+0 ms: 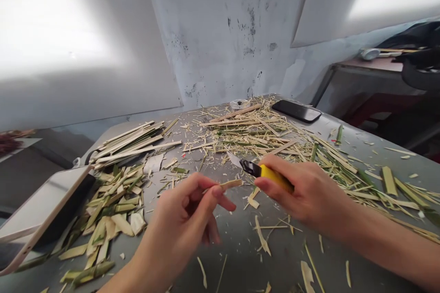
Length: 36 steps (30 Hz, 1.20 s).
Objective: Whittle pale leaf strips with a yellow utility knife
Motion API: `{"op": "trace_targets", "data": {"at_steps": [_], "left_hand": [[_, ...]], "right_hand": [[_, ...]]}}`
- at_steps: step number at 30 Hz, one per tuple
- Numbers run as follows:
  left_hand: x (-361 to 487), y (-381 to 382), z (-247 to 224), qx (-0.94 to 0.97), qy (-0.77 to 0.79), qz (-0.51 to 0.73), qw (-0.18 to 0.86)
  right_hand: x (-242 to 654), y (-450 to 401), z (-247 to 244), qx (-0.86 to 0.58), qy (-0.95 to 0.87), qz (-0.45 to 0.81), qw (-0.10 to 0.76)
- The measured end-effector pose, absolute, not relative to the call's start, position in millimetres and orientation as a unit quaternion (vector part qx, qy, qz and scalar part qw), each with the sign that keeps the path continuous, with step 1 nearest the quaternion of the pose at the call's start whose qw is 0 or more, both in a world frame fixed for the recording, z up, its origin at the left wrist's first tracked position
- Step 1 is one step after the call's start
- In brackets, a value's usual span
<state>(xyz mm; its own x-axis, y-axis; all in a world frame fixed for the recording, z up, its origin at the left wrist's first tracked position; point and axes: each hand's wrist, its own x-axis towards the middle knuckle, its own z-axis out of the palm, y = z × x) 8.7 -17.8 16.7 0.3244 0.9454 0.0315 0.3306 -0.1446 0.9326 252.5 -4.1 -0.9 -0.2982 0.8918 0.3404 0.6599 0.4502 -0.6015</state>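
My left hand pinches a short, thin bamboo strip between thumb and fingers, its free end pointing right. In my right hand is a yellow and black utility knife, gripped with its blade out and aimed up and left. The blade is just above the strip, apart from it. Behind both hands lies a wide heap of thin bamboo slivers. Left of my left hand is a pile of flat green and pale bamboo pieces, with a bundle of longer strips behind it.
A black phone lies at the table's back right, near a clear round spool. At the left edge stands a tilted, pale-framed device. More strips and shavings lie at the right. A stained wall rises behind the grey table.
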Motion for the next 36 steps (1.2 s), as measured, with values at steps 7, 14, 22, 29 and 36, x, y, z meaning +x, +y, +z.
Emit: {"op": "trace_targets", "data": {"at_steps": [7,14,22,29,36], "left_hand": [[20,-12,18,0.454,0.419,0.321,0.718],[24,-17,4,0.465,0.363,0.206,0.781],[23,-20,0,0.403,0.355,0.299,0.788],[23,-16,0,0.433,0.345,0.326,0.766],[26,-27,3,0.442,0.39,0.327,0.739]], "right_hand": [[245,-9,5,-0.466,-0.702,0.418,0.339],[242,-9,2,-0.444,-0.707,0.402,0.376],[265,3,-17,-0.421,-0.846,0.053,0.324],[258,-2,-22,-0.416,-0.858,-0.045,0.298],[272,14,-16,-0.491,-0.827,-0.164,0.219]]}}
